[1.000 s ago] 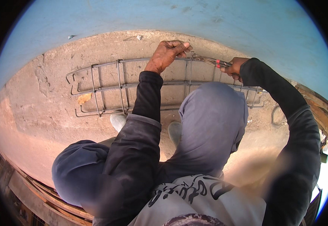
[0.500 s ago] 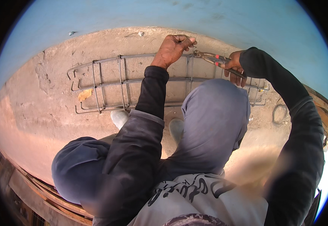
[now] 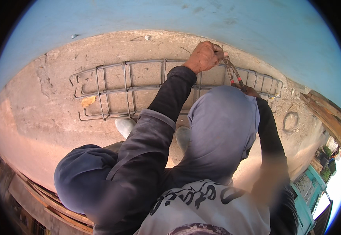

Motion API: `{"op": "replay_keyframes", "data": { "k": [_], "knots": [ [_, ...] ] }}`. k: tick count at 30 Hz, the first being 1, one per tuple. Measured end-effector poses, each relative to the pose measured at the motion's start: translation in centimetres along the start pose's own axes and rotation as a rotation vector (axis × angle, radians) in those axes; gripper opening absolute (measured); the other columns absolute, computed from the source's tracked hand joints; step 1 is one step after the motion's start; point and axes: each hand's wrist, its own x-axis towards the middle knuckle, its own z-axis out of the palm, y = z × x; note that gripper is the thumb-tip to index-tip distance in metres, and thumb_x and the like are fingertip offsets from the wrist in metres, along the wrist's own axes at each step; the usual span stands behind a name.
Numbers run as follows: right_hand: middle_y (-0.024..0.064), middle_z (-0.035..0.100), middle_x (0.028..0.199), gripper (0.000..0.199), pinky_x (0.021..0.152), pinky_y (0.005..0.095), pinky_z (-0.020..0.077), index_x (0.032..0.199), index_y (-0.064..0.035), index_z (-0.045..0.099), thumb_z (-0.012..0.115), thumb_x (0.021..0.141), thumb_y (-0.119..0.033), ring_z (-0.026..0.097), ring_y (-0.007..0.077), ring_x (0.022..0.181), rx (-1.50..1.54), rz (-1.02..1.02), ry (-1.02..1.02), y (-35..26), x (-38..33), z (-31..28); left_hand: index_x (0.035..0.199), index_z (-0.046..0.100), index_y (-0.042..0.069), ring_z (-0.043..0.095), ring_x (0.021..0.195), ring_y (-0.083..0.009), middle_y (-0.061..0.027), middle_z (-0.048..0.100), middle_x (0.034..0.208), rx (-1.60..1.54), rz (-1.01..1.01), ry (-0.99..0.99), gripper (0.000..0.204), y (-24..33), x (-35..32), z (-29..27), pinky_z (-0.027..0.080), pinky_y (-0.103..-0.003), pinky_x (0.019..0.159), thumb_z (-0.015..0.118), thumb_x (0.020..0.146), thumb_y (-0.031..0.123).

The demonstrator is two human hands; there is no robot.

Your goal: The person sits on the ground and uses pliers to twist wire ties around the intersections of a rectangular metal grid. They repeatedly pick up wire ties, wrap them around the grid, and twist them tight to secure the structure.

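Note:
A long rebar cage (image 3: pixel 111 91) of grey bars and square stirrups lies on the ground before me. Over its far bar, right of the middle, my left hand (image 3: pixel 206 57) is closed, thumb and fingers pinched together; whatever they hold is too small to tell. Right at those fingertips are the jaws of the pincers (image 3: pixel 233 71), which have red marks on the handles. My right hand (image 3: pixel 252 92) is wrapped round the handle ends, partly hidden behind my raised knee.
A blue wall (image 3: pixel 170 15) rises along the far side. My knees (image 3: pixel 223 129) and shoes (image 3: pixel 126 126) are close to the cage's near side. A dry leaf (image 3: pixel 88 101) lies by its left end, a wire loop (image 3: pixel 290 121) and wooden boards (image 3: pixel 327 111) to the right.
Both hands and the pincers have shifted right along the far bar. The pincers have swung to a steeper angle, and my right arm has drawn in behind the knee.

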Motion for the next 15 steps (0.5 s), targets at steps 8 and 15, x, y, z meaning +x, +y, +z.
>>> {"op": "replay_keyframes", "data": {
  "k": [8, 15],
  "knots": [
    [0.0113, 0.069, 0.098, 0.040, 0.082, 0.0326, 0.0513, 0.120, -0.0035, 0.061, 0.064, 0.094, -0.034, 0.067, 0.0198, 0.097, -0.088, 0.023, 0.115, 2.0, -2.5, 6.1, 0.090, 0.075, 0.001, 0.060, 0.064, -0.0122, -0.0060, 0.068, 0.075, 0.206, -0.202, 0.063, 0.035, -1.7, -0.9, -8.2, 0.052, -0.029, 0.062, 0.071, 0.089, 0.035],
    [0.0115, 0.069, 0.100, 0.041, 0.085, 0.0329, 0.0504, 0.121, -0.0034, 0.061, 0.064, 0.094, -0.035, 0.066, 0.0195, 0.100, -0.105, 0.004, 0.133, 0.9, -2.7, 8.3, 0.092, 0.074, 0.001, 0.060, 0.057, -0.0113, -0.0056, 0.066, 0.067, 0.221, 0.000, 0.424, 0.033, -3.4, 1.0, -4.7, 0.050, -0.028, 0.055, 0.068, 0.092, 0.033]
  ]
}}
